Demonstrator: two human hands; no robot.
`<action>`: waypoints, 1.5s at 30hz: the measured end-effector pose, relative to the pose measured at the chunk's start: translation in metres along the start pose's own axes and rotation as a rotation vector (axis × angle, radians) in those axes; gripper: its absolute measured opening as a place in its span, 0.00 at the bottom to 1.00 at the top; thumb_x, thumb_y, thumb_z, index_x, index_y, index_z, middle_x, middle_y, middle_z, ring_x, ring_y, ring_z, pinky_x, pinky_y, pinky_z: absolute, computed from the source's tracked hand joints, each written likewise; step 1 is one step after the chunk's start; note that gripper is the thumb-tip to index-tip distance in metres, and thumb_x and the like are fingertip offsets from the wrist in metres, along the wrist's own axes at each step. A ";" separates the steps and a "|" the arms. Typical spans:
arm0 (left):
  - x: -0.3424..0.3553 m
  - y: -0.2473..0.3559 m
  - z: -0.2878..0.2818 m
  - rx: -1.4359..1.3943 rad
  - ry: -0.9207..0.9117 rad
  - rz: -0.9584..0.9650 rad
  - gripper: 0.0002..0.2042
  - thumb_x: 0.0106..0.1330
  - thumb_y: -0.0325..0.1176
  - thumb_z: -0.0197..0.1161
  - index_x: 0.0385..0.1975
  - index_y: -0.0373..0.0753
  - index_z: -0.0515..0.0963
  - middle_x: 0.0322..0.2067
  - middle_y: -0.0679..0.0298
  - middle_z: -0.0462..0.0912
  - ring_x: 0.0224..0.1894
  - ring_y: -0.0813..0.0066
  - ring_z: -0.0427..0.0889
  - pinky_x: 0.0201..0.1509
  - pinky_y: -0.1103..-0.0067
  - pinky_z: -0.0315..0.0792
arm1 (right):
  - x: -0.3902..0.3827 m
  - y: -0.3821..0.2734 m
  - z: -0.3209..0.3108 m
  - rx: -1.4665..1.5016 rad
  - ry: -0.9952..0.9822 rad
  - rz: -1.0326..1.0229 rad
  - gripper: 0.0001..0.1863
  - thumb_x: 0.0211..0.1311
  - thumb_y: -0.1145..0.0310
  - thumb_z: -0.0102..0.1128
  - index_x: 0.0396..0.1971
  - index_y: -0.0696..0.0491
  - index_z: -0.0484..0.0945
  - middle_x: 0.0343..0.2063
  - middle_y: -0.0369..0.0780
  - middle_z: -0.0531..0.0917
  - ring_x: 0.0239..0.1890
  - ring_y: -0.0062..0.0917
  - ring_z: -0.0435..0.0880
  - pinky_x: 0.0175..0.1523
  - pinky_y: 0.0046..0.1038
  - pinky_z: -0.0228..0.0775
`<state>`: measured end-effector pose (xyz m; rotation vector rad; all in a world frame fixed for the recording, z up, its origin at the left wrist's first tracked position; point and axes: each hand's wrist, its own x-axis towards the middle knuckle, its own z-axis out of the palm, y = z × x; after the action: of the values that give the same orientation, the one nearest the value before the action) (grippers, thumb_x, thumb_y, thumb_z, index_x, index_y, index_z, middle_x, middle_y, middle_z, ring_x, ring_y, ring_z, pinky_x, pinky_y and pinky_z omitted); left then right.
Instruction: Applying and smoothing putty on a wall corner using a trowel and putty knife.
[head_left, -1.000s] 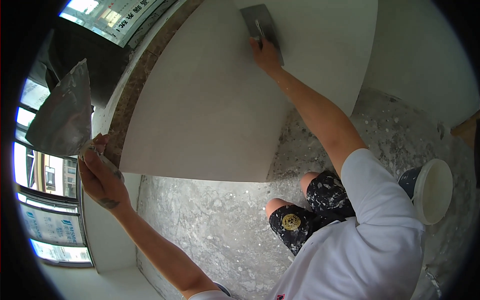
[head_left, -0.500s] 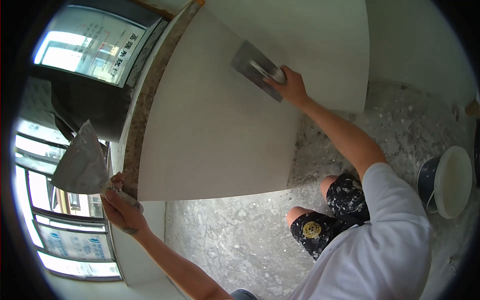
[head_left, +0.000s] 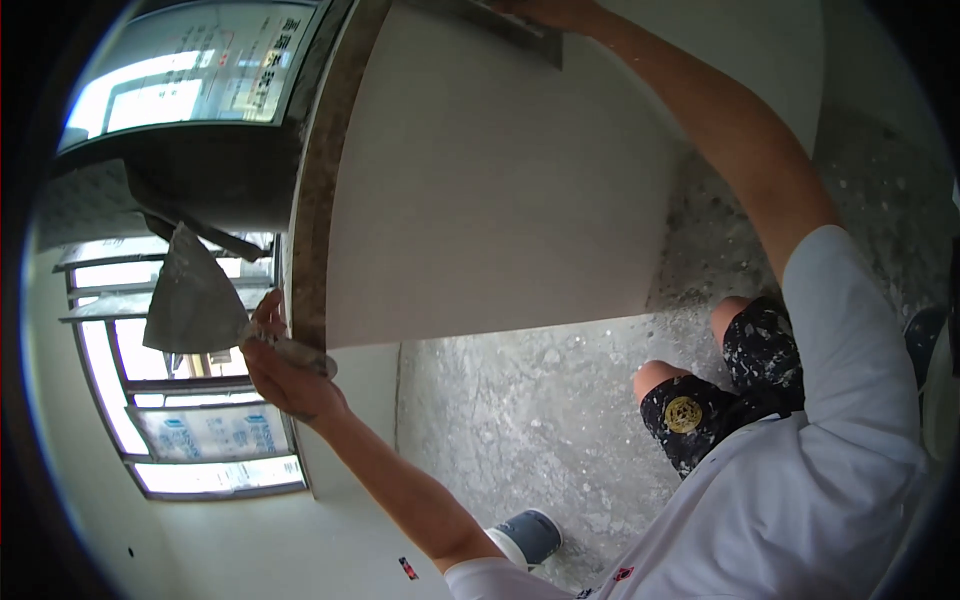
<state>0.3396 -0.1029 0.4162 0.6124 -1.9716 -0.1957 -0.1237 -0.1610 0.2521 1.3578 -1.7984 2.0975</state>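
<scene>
At nine o'clock, the left hand keeps a closed grip on a pointed trowel, blade up. At twelve o'clock, the right hand presses a flat trowel against the large pale tile; its grip is cut off by the rim.

sign | top-left, behind window | rect, pale (dark lettering)

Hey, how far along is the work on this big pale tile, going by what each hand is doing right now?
Done: the large tile lies flat and looks smooth and clean. In hand: the right hand presses a flat trowel on the tile's far edge, while the left hand holds a pointed trowel clear. Left: the rough floor beside the tile is bare concrete.
</scene>
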 end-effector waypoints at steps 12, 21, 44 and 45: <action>0.002 0.005 0.010 -0.136 -0.058 0.004 0.26 0.76 0.54 0.35 0.44 0.35 0.71 0.47 0.54 0.81 0.48 0.76 0.78 0.53 0.75 0.73 | -0.146 -0.103 0.064 -0.010 -0.193 0.090 0.28 0.54 0.45 0.67 0.41 0.56 0.81 0.29 0.43 0.85 0.33 0.34 0.84 0.41 0.35 0.75; -0.045 -0.007 0.008 -0.270 -0.003 -0.097 0.27 0.75 0.53 0.35 0.59 0.36 0.61 0.55 0.49 0.75 0.62 0.59 0.72 0.71 0.63 0.59 | -0.239 -0.134 0.103 0.102 -0.169 0.052 0.17 0.56 0.53 0.67 0.31 0.54 0.79 0.25 0.42 0.83 0.31 0.37 0.84 0.37 0.39 0.74; -0.341 -0.037 -0.095 -0.313 0.280 -0.691 0.23 0.74 0.54 0.42 0.34 0.38 0.70 0.46 0.50 0.78 0.54 0.59 0.77 0.62 0.58 0.70 | -0.281 -0.165 0.118 0.221 -0.053 0.101 0.12 0.49 0.67 0.69 0.31 0.56 0.79 0.30 0.45 0.82 0.33 0.41 0.83 0.40 0.38 0.75; -0.353 -0.037 -0.095 -0.344 0.254 -0.723 0.23 0.74 0.54 0.42 0.33 0.38 0.71 0.45 0.51 0.79 0.53 0.59 0.77 0.61 0.58 0.71 | -0.273 -0.169 0.120 0.182 -0.048 0.079 0.12 0.49 0.67 0.68 0.31 0.56 0.78 0.30 0.46 0.81 0.34 0.41 0.83 0.40 0.38 0.75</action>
<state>0.5595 0.0529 0.1670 1.0392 -1.3604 -0.8374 0.2046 -0.0778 0.1991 1.4107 -1.7428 2.3405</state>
